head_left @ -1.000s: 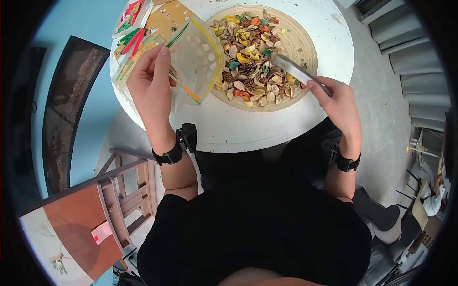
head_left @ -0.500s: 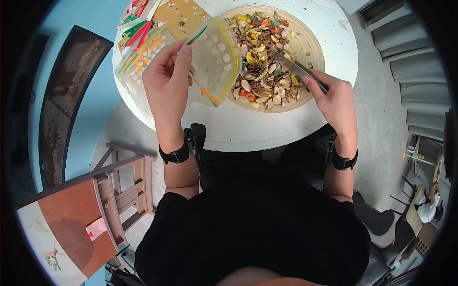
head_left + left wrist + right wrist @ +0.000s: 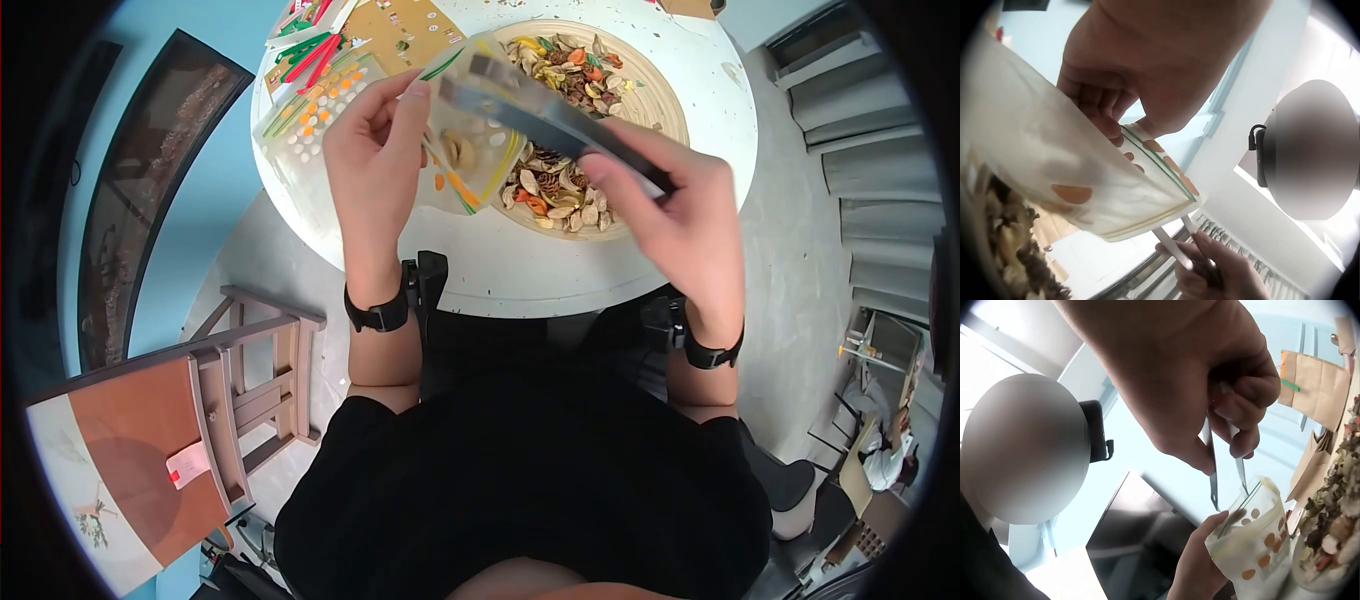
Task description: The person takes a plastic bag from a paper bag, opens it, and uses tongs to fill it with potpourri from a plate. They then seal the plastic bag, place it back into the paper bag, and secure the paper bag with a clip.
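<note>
My left hand (image 3: 375, 165) pinches the edge of a translucent zip bag (image 3: 490, 165) with polka dots and a yellow-and-green seal, its mouth held apart. My right hand (image 3: 680, 215) grips metal tongs (image 3: 570, 128), blurred in the head view. Their tips overlap the bag's top there, and in the left wrist view the tongs (image 3: 1172, 247) reach the bag's mouth. A tan piece (image 3: 458, 150) shows through the bag's plastic. Under and right of the bag, potpourri (image 3: 555, 190) of dried petals and pine cones covers much of a round wooden plate (image 3: 665, 85).
Another dotted zip bag (image 3: 325, 105) lies at the left of the round white table (image 3: 480, 275). Behind it are red and green strips (image 3: 318, 58) and a gold-brown sheet (image 3: 405, 35). A brown paper bag (image 3: 1316, 390) stands beyond the plate. A wooden chair (image 3: 265, 390) stands at lower left.
My right hand has lifted the tongs from the potpourri and brought them left and up to the zip bag. The left hand keeps hold of the bag. A tan piece now shows through it.
</note>
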